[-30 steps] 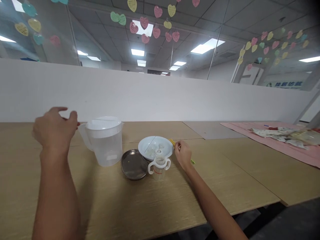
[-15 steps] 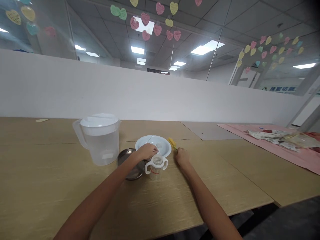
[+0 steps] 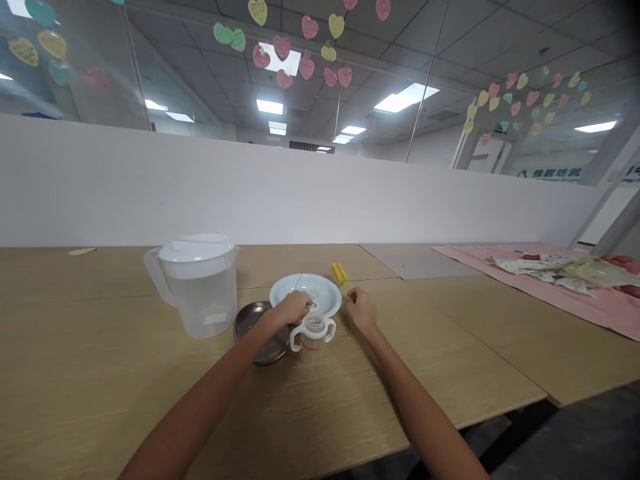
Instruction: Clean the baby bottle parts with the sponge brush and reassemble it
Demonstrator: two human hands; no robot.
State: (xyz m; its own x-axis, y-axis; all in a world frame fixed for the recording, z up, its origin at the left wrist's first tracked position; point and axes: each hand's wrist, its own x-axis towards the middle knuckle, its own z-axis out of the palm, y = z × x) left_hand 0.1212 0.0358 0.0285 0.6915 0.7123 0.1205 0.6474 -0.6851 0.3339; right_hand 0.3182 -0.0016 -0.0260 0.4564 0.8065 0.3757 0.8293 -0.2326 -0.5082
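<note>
My left hand (image 3: 294,307) is closed over the near edge of a white plate (image 3: 280,285), fingertips pinched on a small whitish piece too small to name. Inside the plate lie a clear round piece and a thin stick-like line. Just below the fingers stands a clear baby bottle (image 3: 313,343), uncapped, with a white two-handled collar. My right hand (image 3: 362,311) rests on the table right of the plate, thumb and finger apart. Beyond its fingertips lies a yellow sponge brush (image 3: 339,273) with a green handle end.
A round steel dish (image 3: 267,350) sits under my left forearm, beside the bottle. To the left stands a lidded translucent pitcher (image 3: 207,293) holding water. A pink cloth (image 3: 500,277) with packets covers the far right. A white wall (image 3: 300,200) closes off the back.
My right hand has let go of the yellow sponge brush, which now lies on the table. My left hand stays at the plate, shifted slightly. The view has tilted a little.
</note>
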